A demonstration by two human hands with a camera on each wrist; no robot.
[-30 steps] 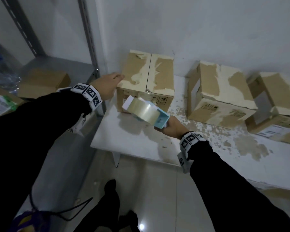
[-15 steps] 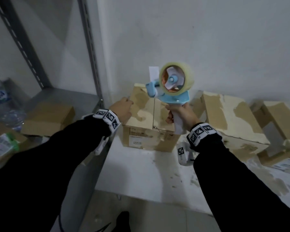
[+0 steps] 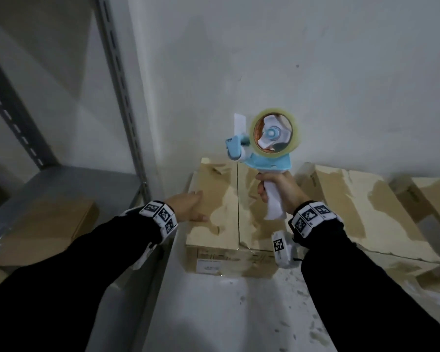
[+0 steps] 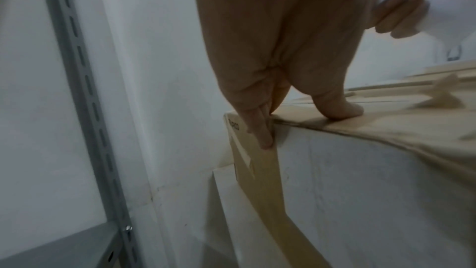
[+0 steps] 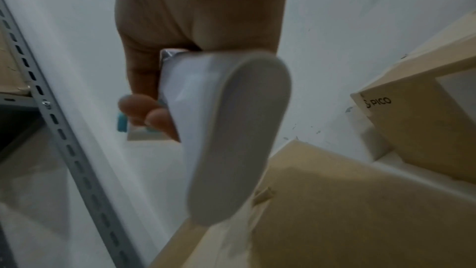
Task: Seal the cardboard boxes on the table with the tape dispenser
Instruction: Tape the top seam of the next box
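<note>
Tabletop: white, scuffed and flecked, lower centre of the head view. Three cardboard boxes in a row along the wall. Nearest box, centre frame: tan card, patchy torn pale surface, two top flaps meeting at a centre seam. Second box to its right, third box at the right edge.

Left hand rests on the nearest box's left top edge. Left wrist view adds: thumb pressed flat on the top, fingers laid down over the side corner, roughly straight.

Right hand clenched round the white handle of one tape dispenser, held upright above the seam: light-blue body, one clear tape roll. Right wrist view shows only the rounded handle butt, fingers wrapped round it; "PICO" print on a box.

Far left: grey slotted metal shelf, one flat cardboard packet.
</note>
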